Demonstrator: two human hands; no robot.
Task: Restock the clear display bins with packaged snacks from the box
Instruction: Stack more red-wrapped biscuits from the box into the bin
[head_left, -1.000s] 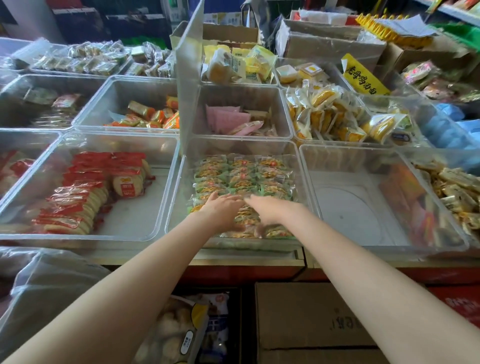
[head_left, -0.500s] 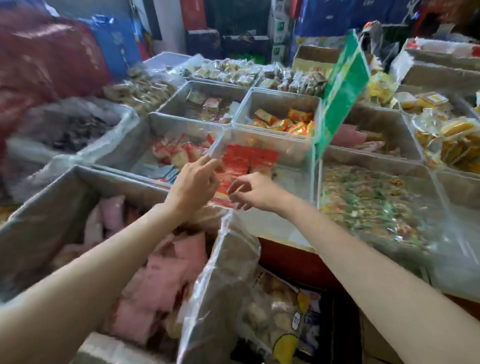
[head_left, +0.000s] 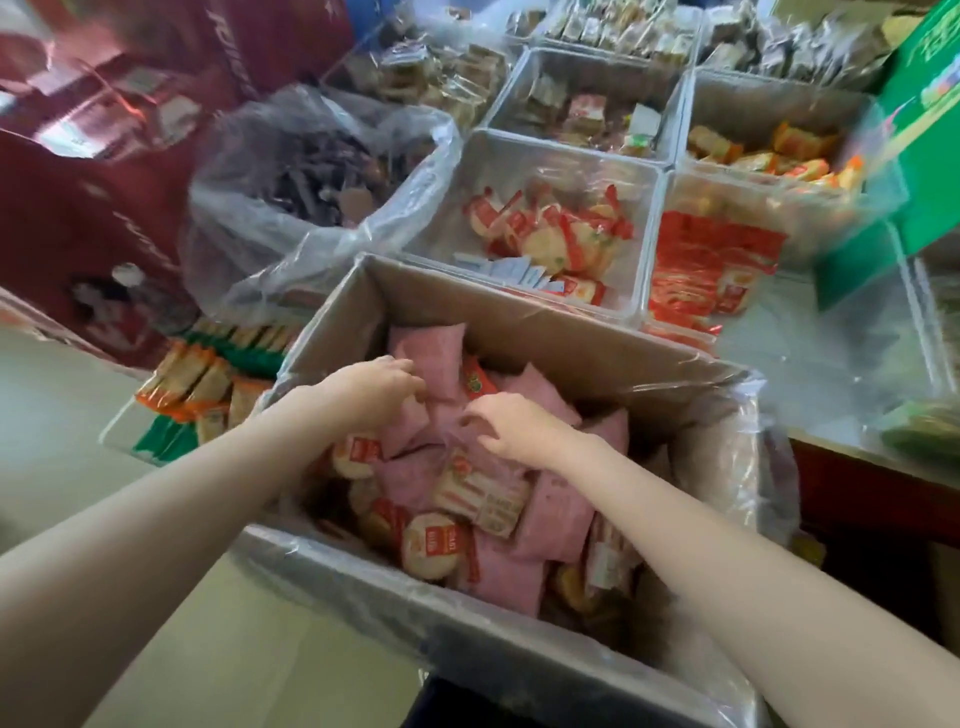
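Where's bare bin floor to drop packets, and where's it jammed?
Free: the left part of the bin with round red-and-white packets, between its left wall and the pile, and the bin of stacked red packets, near floor right of the stack. Crowded: the cardboard box, with both the left hand and right hand inside it.
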